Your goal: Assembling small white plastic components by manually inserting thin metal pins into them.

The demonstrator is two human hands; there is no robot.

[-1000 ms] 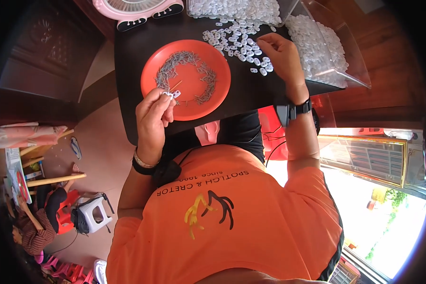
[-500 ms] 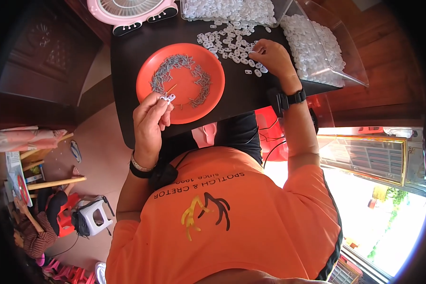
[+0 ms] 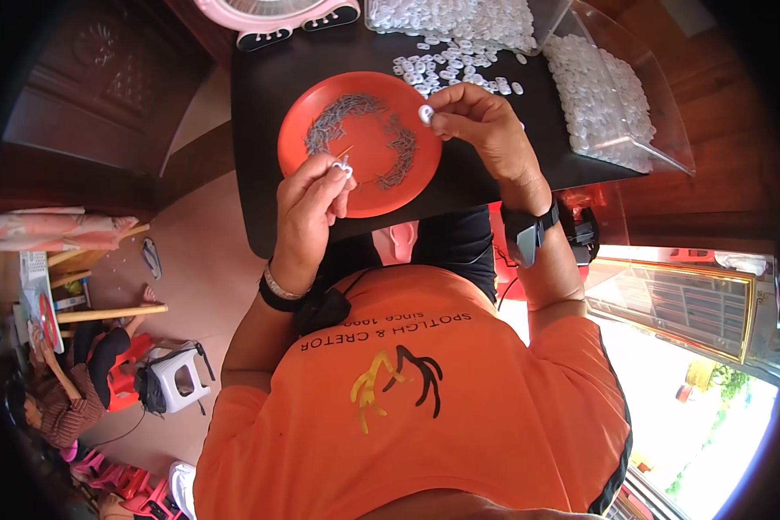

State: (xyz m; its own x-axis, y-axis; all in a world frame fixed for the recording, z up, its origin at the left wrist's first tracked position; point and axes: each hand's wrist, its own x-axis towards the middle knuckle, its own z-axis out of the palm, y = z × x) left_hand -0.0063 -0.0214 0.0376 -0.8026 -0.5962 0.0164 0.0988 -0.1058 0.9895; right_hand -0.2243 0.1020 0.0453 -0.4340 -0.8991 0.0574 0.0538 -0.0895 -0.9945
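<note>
Over the near left of a red-orange plate, my left hand (image 3: 308,204) is closed in a pinch on a small white plastic piece (image 3: 343,169). A thin tan stick (image 3: 345,151) juts up beside that piece. To the right, my right hand (image 3: 491,130) pinches a white oval piece with holes (image 3: 425,114) between thumb and fingers, above the plate's right rim. The plate (image 3: 293,113) holds a ring of small grey screws or pins (image 3: 328,126); their exact kind is too small to tell. Loose white oval pieces (image 3: 446,65) lie scattered beyond my right hand.
Two clear bins full of white pieces stand at the back, one bin (image 3: 598,104) on the right. A pink fan (image 3: 269,17) is at the back left of the black table (image 3: 256,165). Another person (image 3: 65,403) sits at far left, near stools (image 3: 182,381).
My right hand has come left and nearer from the scattered pieces, carrying an oval piece to the plate's rim. My left hand keeps its pinch. The whole view has shifted slightly.
</note>
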